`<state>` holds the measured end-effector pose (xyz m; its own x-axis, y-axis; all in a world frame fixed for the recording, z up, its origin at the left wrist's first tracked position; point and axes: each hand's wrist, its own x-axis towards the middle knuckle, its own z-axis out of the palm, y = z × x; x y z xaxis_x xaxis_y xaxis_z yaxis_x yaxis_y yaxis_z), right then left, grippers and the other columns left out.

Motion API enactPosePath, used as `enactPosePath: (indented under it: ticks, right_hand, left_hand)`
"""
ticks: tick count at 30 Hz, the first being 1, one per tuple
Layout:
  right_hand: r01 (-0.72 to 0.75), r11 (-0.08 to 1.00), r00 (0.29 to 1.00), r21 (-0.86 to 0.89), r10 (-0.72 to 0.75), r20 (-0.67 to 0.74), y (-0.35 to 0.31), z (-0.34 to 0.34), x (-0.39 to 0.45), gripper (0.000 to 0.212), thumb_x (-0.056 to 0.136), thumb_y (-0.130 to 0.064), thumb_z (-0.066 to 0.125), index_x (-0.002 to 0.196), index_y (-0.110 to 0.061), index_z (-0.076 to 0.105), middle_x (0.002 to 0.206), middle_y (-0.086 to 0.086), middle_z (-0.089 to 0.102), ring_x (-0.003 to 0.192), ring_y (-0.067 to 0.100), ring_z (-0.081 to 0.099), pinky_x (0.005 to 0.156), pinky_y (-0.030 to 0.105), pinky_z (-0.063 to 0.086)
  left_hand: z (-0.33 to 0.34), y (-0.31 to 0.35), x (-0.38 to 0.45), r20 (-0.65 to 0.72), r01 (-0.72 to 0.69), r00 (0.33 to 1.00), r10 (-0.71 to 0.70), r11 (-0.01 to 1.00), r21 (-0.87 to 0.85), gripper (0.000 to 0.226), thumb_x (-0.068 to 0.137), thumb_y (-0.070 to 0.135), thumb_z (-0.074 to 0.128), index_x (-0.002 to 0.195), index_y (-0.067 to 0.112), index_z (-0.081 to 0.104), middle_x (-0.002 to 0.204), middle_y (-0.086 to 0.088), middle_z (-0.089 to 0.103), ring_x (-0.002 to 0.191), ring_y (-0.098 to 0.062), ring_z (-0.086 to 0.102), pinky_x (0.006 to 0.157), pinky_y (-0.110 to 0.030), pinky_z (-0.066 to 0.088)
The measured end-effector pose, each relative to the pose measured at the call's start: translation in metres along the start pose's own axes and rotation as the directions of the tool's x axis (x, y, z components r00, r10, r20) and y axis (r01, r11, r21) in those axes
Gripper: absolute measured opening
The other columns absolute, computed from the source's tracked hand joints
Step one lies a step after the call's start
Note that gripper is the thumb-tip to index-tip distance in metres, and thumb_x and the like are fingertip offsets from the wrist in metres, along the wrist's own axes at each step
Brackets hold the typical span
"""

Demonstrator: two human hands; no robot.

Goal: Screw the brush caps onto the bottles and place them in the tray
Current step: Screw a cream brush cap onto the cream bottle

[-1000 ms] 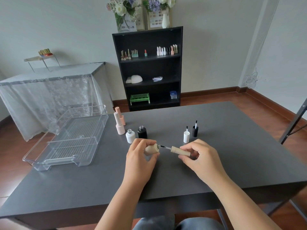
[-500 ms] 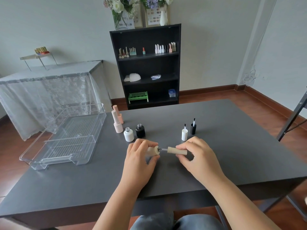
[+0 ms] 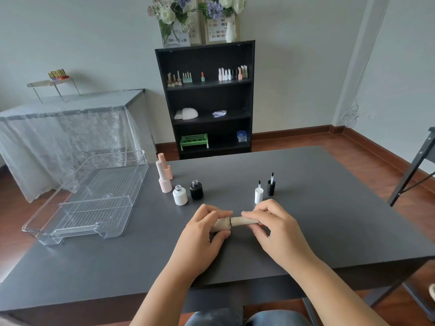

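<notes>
Beige and ribbed, the bottle [image 3: 220,225] lay sideways in the left hand [image 3: 204,234], low over the dark grey counter [image 3: 329,220], its grip closed around the body. The right hand [image 3: 276,228] pinched the matching beige brush cap [image 3: 243,220], whose end met the bottle's neck, with no bristle showing between them. Behind the hands stood an open white bottle [image 3: 180,195] and an open black bottle [image 3: 196,190] side by side, with a white brush cap [image 3: 258,194] and a black brush cap [image 3: 271,186] upright to the right, brushes pointing up. Two capped pink bottles [image 3: 164,176] stood near the clear plastic tray [image 3: 70,215], which sat at the counter's left edge.
</notes>
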<state>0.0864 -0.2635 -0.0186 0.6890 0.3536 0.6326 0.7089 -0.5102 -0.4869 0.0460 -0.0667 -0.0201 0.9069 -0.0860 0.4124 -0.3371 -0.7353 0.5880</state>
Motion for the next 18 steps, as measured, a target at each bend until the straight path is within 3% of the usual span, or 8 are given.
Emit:
enactPosePath:
  ticks: [4, 7, 13, 18]
  right_hand:
    - [0.011, 0.999, 0.998, 0.045, -0.014, 0.059, 0.0014, -0.0017, 0.001, 0.036, 0.077, 0.007, 0.074, 0.109, -0.01, 0.073, 0.098, 0.005, 0.06, 0.077, 0.005, 0.056, 0.074, 0.008, 0.043]
    - [0.022, 0.999, 0.997, 0.036, -0.024, 0.076, 0.0002, -0.0017, 0.0013, 0.035, 0.078, 0.01, 0.072, 0.108, -0.008, 0.073, 0.096, 0.006, 0.06, 0.078, 0.005, 0.055, 0.076, 0.008, 0.042]
    - [0.044, 0.999, 0.996, -0.004, -0.043, 0.073, -0.0006, -0.0028, 0.0018, 0.035, 0.075, 0.009, 0.075, 0.106, -0.008, 0.074, 0.093, 0.006, 0.064, 0.082, 0.022, 0.061, 0.075, 0.025, 0.051]
    - [0.062, 0.998, 0.997, -0.007, -0.062, 0.049, 0.0003, -0.0029, 0.0014, 0.037, 0.073, 0.009, 0.076, 0.106, -0.01, 0.074, 0.093, 0.004, 0.065, 0.081, 0.019, 0.058, 0.076, 0.011, 0.042]
  left_hand:
    - [0.0007, -0.0018, 0.0002, -0.002, -0.004, 1.0, 0.004, 1.0, -0.005, 0.038, 0.086, 0.02, 0.068, 0.119, 0.037, 0.061, 0.107, 0.018, 0.05, 0.084, -0.011, 0.057, 0.072, -0.026, 0.049]
    - [0.0013, -0.0019, -0.0002, 0.013, -0.004, 1.0, 0.004, 1.0, 0.006, 0.04, 0.087, 0.02, 0.067, 0.124, 0.035, 0.061, 0.108, 0.018, 0.05, 0.087, -0.009, 0.056, 0.073, -0.022, 0.048]
    - [-0.0002, -0.0037, -0.0007, 0.015, 0.012, 1.0, -0.011, 0.999, -0.052, 0.042, 0.087, 0.019, 0.068, 0.125, 0.035, 0.061, 0.11, 0.016, 0.055, 0.091, -0.008, 0.057, 0.076, -0.02, 0.047]
    - [-0.001, -0.0084, -0.0004, 0.006, 0.058, 0.998, -0.059, 0.976, -0.21, 0.04, 0.088, 0.022, 0.068, 0.123, 0.04, 0.06, 0.108, 0.017, 0.06, 0.091, -0.014, 0.061, 0.078, -0.024, 0.051]
